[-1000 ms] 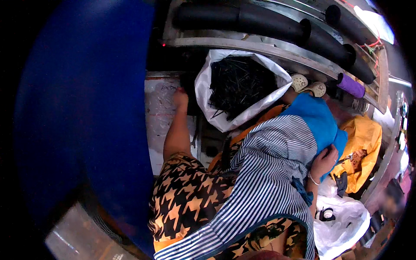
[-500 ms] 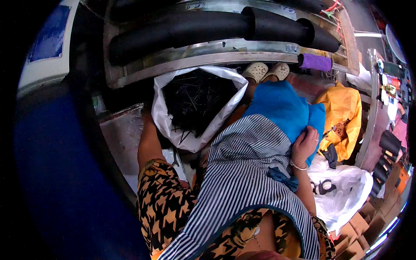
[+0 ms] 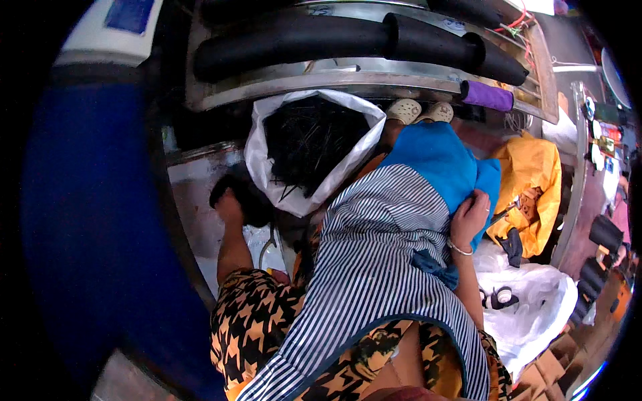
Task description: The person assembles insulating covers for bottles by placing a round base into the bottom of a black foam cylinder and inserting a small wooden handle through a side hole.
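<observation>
Big blue surface (image 3: 87,220) well L of the wht sack (image 3: 257,154). Striped apron (image 3: 374,267) on the person's lap, near side of sack, more to its R. Rack (image 3: 294,90) w/ blk rolls (image 3: 301,47) just beyond sack. Sack is open, full of thin blk strips (image 3: 314,144), a few poking over its near rim; it sits b/w the hands, farther out than both. Pale surface (image 3: 194,190) just L of sack. Wht plastic bag (image 3: 535,334) & yellow bag (image 3: 535,160) well R of sack. Blue cloth (image 3: 428,147) over knees, R of sack. L hand (image 3: 229,206) just L of sack, over pale surface, at a dark thing (image 3: 253,204) near sack's wall; fingers mostly hidden, can't tell if gripping. R hand (image 3: 470,217) well R of sack, resting on blue cloth, fingers loosely bent; can't tell if pinching it. Pale shoes (image 3: 403,111) just R of sack's far rim.
</observation>
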Demonstrator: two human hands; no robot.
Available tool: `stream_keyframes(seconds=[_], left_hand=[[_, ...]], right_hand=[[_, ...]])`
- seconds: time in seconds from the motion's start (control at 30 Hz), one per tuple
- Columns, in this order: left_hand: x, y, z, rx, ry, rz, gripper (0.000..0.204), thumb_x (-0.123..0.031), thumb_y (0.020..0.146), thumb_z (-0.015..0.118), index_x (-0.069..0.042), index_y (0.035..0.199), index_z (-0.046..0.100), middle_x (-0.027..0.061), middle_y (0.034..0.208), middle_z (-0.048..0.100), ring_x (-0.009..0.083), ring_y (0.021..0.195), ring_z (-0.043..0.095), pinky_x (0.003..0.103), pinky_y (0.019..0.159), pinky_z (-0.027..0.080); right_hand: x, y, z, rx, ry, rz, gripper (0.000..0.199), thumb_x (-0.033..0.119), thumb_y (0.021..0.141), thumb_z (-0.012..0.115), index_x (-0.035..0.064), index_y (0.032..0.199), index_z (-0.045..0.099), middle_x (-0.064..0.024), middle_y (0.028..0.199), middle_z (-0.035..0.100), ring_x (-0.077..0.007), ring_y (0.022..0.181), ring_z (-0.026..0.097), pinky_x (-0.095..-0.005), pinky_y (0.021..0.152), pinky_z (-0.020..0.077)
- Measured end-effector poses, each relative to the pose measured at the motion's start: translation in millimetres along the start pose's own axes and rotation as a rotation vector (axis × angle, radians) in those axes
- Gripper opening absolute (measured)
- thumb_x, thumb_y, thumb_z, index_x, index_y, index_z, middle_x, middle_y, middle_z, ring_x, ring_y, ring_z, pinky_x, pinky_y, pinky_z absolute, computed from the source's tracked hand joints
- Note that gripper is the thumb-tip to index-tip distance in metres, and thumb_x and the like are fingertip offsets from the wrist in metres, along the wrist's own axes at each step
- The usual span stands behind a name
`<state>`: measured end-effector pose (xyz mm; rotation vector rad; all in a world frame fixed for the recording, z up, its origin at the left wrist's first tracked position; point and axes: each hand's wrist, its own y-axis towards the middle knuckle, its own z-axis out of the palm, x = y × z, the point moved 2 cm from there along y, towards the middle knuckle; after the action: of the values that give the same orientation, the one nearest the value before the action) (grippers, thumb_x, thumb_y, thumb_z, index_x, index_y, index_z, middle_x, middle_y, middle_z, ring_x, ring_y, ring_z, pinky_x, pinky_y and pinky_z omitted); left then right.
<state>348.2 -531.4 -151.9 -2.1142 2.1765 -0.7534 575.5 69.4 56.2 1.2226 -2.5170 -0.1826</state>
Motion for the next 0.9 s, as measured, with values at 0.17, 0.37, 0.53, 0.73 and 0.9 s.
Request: stream_keyframes(seconds=[0.17, 0.37, 0.53, 0.73, 0.9], left_hand=[[45.0, -4.0, -49.7, 0.018, -0.271, -0.517, 0.027, -0.015, 0.095, 0.045, -0.004, 0.115, 0.060, 0.0148, 0.102, 0.068, 0.0294, 0.094, 0.065, 0.045, 0.082, 0.051], [94.8, -16.0, -34.4, -0.130, -0.849, -0.742, 0.029, -0.017, 0.095, 0.045, -0.004, 0.116, 0.059, 0.0142, 0.107, 0.067, 0.0290, 0.098, 0.064, 0.044, 0.086, 0.049], [95.4, -16.8, -55.6, -0.168, -1.446, -0.833, 0.030, -0.019, 0.095, 0.046, -0.004, 0.118, 0.059, 0.0137, 0.110, 0.066, 0.0287, 0.101, 0.062, 0.044, 0.089, 0.048], [77.3, -49.6, -79.6, -0.056, -2.018, -0.931, 0.032, -0.021, 0.095, 0.046, -0.004, 0.119, 0.059, 0.0131, 0.114, 0.064, 0.0284, 0.105, 0.061, 0.043, 0.092, 0.046], [52.6, -80.9, -90.7, 0.071, -2.275, -0.976, 0.033, -0.023, 0.095, 0.047, -0.004, 0.121, 0.058, 0.0125, 0.117, 0.063, 0.0280, 0.108, 0.059, 0.043, 0.095, 0.045]], right_hand=[[7.8, 7.4, -15.3, -0.038, 0.333, 0.123, 0.031, -0.003, 0.086, 0.054, -0.0004, 0.117, 0.053, -0.0154, 0.116, 0.053, -0.0264, 0.092, 0.056, -0.0338, 0.077, 0.0479], [69.9, 39.5, -17.5, -0.014, 0.408, -0.213, 0.027, -0.001, 0.087, 0.056, -0.0010, 0.113, 0.056, -0.0175, 0.118, 0.057, -0.0333, 0.103, 0.056, -0.0386, 0.086, 0.0473], [166.1, 53.3, -21.0, 0.287, 0.523, -0.656, 0.034, 0.002, 0.075, 0.060, 0.0047, 0.109, 0.060, -0.0113, 0.112, 0.061, -0.0317, 0.101, 0.055, -0.0422, 0.088, 0.0437], [208.0, 33.4, -11.2, 0.362, 0.564, -0.856, 0.034, 0.012, 0.075, 0.066, 0.0077, 0.109, 0.063, -0.0045, 0.112, 0.059, -0.0269, 0.105, 0.053, -0.0421, 0.088, 0.0442], [213.8, 20.2, -3.2, 0.434, 0.598, -0.891, 0.033, 0.014, 0.077, 0.066, 0.0088, 0.109, 0.062, -0.0038, 0.114, 0.059, -0.0256, 0.106, 0.053, -0.0420, 0.089, 0.0439]])
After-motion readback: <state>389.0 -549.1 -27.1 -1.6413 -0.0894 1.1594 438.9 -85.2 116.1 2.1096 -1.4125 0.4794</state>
